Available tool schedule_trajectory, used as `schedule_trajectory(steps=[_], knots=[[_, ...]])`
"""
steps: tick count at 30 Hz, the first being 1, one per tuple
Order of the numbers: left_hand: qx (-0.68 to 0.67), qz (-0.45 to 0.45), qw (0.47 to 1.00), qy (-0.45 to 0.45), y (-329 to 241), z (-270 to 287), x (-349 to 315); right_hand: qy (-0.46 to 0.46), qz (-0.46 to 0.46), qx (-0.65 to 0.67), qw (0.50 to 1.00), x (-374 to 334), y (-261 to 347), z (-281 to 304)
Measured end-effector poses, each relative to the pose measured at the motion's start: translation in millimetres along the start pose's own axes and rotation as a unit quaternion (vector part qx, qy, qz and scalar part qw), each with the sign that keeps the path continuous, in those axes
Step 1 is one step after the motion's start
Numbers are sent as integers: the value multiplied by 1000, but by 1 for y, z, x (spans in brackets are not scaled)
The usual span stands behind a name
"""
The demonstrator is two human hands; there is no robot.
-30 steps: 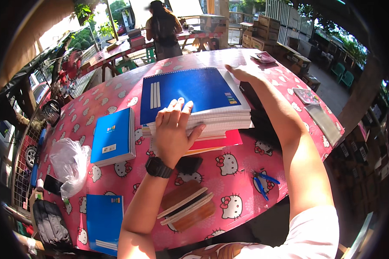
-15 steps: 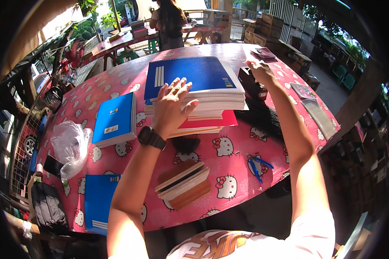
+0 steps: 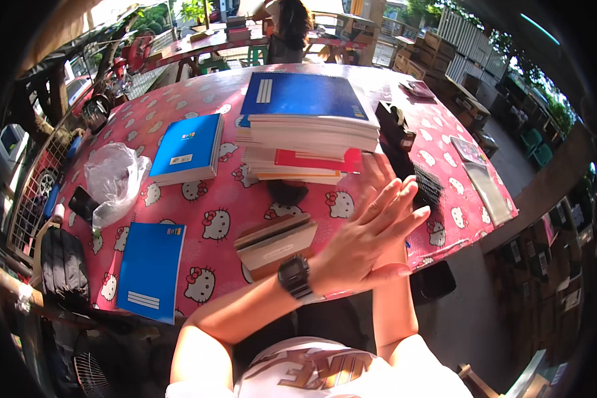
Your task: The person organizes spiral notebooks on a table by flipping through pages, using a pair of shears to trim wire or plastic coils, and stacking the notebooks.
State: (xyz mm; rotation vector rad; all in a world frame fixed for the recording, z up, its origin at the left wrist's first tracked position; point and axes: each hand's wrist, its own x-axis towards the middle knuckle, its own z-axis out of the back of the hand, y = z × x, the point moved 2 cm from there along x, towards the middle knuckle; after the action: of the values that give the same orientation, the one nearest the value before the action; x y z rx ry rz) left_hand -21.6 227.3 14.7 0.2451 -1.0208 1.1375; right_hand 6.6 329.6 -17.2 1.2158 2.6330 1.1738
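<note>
My left hand (image 3: 358, 249), with a black watch (image 3: 295, 275) on its wrist, is stretched out flat and reaches across my right wrist. Behind it rises my right hand (image 3: 377, 171), partly covered and a little blurred, its fingers extended and holding nothing I can see. Both hands are in front of the tall stack of notebooks (image 3: 312, 132), topped by a dark blue spiral notebook (image 3: 305, 95). Red and orange covers show low in that stack. Close to my left forearm lies a wooden block-like piece (image 3: 275, 245). The blue pliers are almost wholly hidden behind my hands.
Left of the stack is a smaller pile of blue notebooks (image 3: 187, 146); one blue notebook (image 3: 152, 268) lies nearer. A clear plastic bag (image 3: 113, 176) and a black pouch (image 3: 63, 265) are at the left. A black box-like object (image 3: 395, 126) stands right of the stack. Another person (image 3: 288, 30) is beyond the table.
My left hand has left the top notebook and moved right and nearer. My right hand has come back from the table's far right, so both hands now cross. The view has shifted slightly.
</note>
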Motion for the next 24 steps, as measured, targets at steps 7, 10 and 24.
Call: schedule_trajectory(steps=[7,10,24], knots=[[241,127,962,-12,90,74,9,304,-29,-352,885,-40,28,4],[351,112,930,9,120,88,38,3,86,-379,921,16,63,28],[377,116,916,67,169,45,39,216,-254,-881,335,264,89,116]])
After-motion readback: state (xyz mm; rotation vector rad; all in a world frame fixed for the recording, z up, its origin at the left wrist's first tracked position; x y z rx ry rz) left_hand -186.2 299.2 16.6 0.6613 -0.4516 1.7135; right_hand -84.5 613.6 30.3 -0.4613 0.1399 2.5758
